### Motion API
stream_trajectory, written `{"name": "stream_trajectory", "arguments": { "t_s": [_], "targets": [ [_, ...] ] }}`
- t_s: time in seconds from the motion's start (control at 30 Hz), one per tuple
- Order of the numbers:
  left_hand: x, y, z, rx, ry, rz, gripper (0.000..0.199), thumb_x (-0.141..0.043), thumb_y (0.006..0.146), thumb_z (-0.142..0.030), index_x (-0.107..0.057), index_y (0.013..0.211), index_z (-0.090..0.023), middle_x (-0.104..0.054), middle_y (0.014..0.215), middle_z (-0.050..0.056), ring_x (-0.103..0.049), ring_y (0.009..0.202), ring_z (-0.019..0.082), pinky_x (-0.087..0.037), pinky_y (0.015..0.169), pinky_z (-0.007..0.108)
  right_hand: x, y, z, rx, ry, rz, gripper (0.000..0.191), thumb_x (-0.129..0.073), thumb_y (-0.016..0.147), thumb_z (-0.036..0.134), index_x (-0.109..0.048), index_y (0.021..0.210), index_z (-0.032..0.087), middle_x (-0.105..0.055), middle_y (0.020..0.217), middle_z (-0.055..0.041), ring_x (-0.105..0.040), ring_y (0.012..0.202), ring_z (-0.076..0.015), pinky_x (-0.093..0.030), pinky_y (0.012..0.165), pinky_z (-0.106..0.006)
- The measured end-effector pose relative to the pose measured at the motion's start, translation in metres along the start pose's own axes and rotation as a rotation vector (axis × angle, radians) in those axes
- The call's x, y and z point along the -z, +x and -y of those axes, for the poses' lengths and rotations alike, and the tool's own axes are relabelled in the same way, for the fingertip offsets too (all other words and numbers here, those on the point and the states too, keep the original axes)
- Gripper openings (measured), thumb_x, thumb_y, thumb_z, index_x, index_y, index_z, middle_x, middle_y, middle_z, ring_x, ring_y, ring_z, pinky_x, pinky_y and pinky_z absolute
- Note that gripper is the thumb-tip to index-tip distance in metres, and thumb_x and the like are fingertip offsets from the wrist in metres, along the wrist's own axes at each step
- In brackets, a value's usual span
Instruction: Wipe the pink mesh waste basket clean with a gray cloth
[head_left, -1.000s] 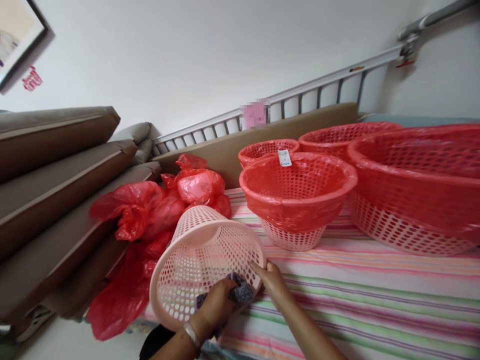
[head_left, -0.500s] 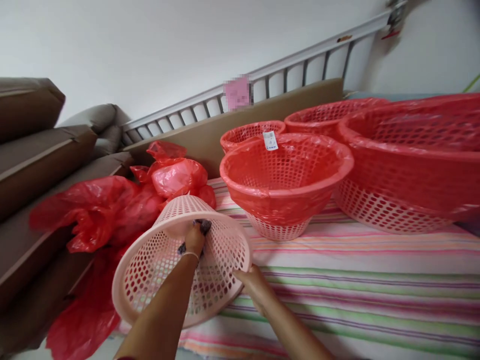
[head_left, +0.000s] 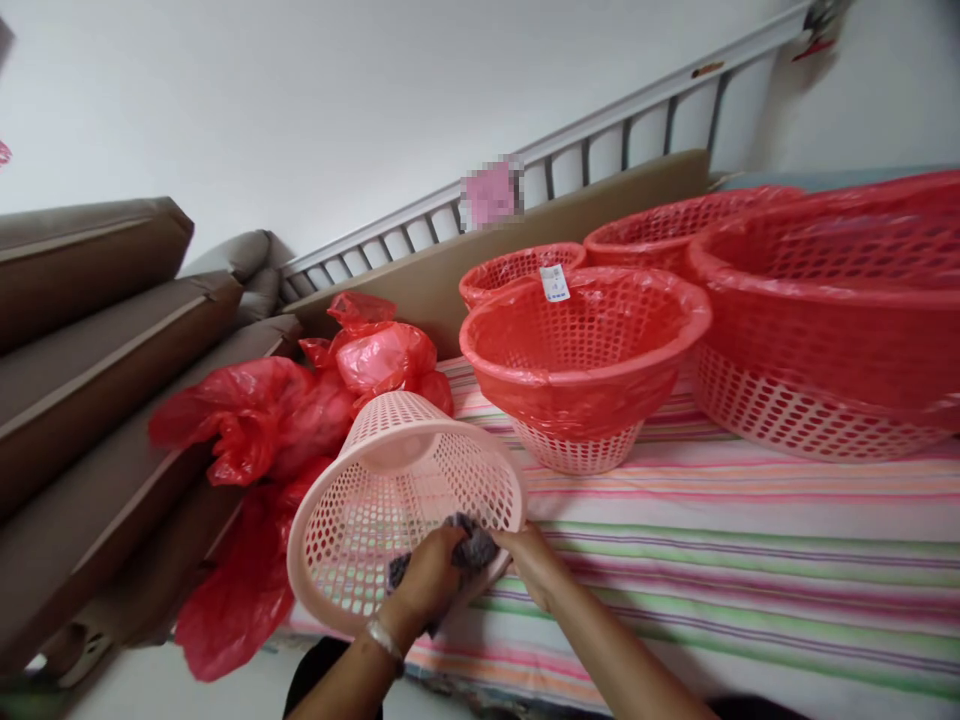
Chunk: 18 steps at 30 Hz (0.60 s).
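A pale pink plastic basket with a mesh wall lies tipped on its side, its wide mouth facing me. My left hand, with a bracelet at the wrist, is closed on a dark grey cloth at the inner right side of the basket's mouth. My right hand grips the basket's rim at the lower right, close beside the cloth. Most of my right fingers are hidden behind the rim.
Red-lined baskets stand on the striped sheet to the right, one bearing a white label. Red plastic bags lie behind and left of the pink basket. Stacked brown cushions fill the left side; a metal railing runs behind.
My left hand has drawn the cloth from deep inside the basket out to the rim near my right hand. The right hand stays on the rim. The view has shifted slightly.
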<state>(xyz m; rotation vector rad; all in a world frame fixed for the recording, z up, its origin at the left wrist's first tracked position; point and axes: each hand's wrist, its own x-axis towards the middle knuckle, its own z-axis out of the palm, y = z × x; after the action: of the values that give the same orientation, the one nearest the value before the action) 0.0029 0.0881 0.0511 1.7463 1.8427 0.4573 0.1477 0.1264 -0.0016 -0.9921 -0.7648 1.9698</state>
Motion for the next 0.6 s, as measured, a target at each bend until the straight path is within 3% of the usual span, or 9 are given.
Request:
{"name": "stream_trajectory", "arguments": {
  "t_s": [0.13, 0.27, 0.33, 0.43, 0.5, 0.6],
  "targets": [
    [-0.002, -0.028, -0.002, -0.057, 0.046, 0.025, 0.026, -0.059, 0.068, -0.015, -0.07, 0.091, -0.016, -0.074, 0.095, 0.004, -0.064, 0.09, 0.023, -0.045, 0.079, 0.029, -0.002, -0.006, 0.01, 0.022, -0.042, 0.052, 0.048, -0.073, 0.055, 0.038, -0.067, 0.096, 0.013, -0.073, 0.085, -0.0094, -0.067, 0.076, -0.0246, -0.052, 0.064, -0.032],
    [0.009, -0.022, 0.0, -0.092, 0.134, 0.088, 0.025, -0.059, 0.068, -0.015, -0.071, 0.09, -0.019, -0.075, 0.091, 0.001, -0.066, 0.085, 0.021, -0.046, 0.073, 0.026, 0.006, 0.0, 0.026, 0.227, -0.119, -0.061, 0.04, -0.07, 0.058, 0.036, -0.067, 0.09, 0.013, -0.073, 0.077, -0.0074, -0.067, 0.07, -0.0235, -0.052, 0.064, -0.033],
    [0.018, -0.004, 0.004, -0.075, 0.165, 0.059, 0.027, -0.059, 0.067, -0.011, -0.072, 0.089, -0.019, -0.076, 0.089, 0.001, -0.067, 0.085, 0.021, -0.046, 0.074, 0.026, 0.01, 0.004, 0.027, 0.236, -0.181, -0.094, 0.034, -0.067, 0.059, 0.033, -0.068, 0.085, 0.012, -0.072, 0.071, -0.007, -0.066, 0.065, -0.0235, -0.051, 0.06, -0.032],
    [0.035, 0.038, 0.016, 0.027, 0.247, -0.097, 0.026, -0.055, 0.075, -0.008, -0.07, 0.094, -0.014, -0.074, 0.097, 0.009, -0.065, 0.094, 0.024, -0.045, 0.083, 0.031, 0.01, 0.009, 0.018, 0.179, -0.21, -0.095, 0.028, -0.062, 0.06, 0.029, -0.068, 0.082, 0.013, -0.071, 0.066, -0.0058, -0.065, 0.059, -0.0227, -0.049, 0.054, -0.031],
    [0.044, 0.07, 0.027, 0.111, 0.293, -0.192, 0.024, -0.05, 0.085, -0.015, -0.067, 0.101, -0.01, -0.072, 0.101, 0.014, -0.065, 0.096, 0.025, -0.045, 0.086, 0.035, 0.008, 0.011, 0.011, 0.176, -0.225, -0.099, 0.027, -0.061, 0.06, 0.028, -0.069, 0.081, 0.014, -0.07, 0.064, -0.005, -0.065, 0.058, -0.0222, -0.049, 0.053, -0.03],
    [0.05, 0.112, 0.041, 0.194, 0.344, -0.286, 0.03, -0.051, 0.091, -0.029, -0.058, 0.116, -0.013, -0.064, 0.115, 0.011, -0.061, 0.103, 0.023, -0.047, 0.091, 0.044, 0.006, 0.015, 0.003, 0.16, -0.242, -0.126, 0.024, -0.061, 0.059, 0.025, -0.07, 0.079, 0.014, -0.069, 0.06, -0.0042, -0.064, 0.059, -0.0221, -0.048, 0.053, -0.03]
  ]
}}
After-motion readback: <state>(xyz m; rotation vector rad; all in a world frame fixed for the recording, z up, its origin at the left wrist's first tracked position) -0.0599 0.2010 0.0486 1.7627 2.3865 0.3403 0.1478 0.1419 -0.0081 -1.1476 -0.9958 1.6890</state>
